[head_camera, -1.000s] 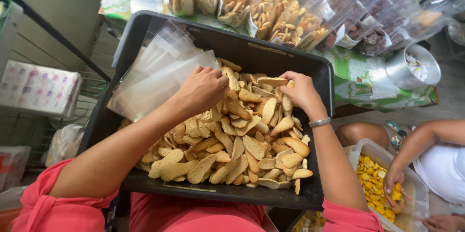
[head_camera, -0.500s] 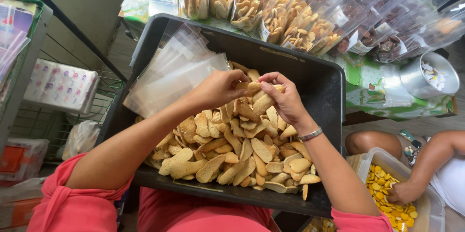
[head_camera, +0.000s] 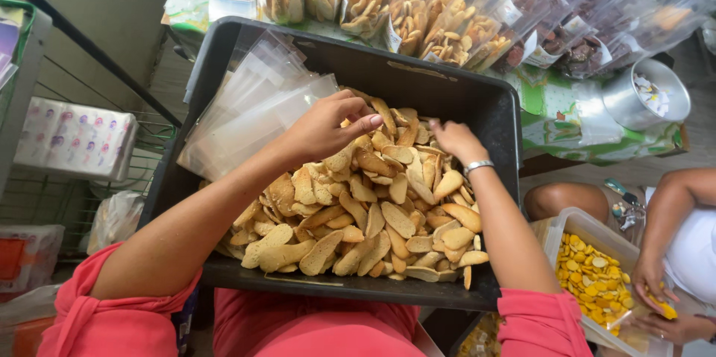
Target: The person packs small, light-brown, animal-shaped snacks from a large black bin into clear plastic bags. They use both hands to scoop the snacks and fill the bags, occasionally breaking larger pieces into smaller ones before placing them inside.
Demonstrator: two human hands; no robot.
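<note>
— Where are the hands?
— Both in the black tub: left hand curled over the biscuits, grip contents hidden; right hand loosely open on them.
— Progress?
— Heap still large; empty clear bags wait at the tub's far-left corner.

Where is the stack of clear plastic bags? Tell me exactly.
In the head view, the stack of clear plastic bags lies in the black tub's far left corner, beside the toasted bread slices, just left of the left hand.
</note>
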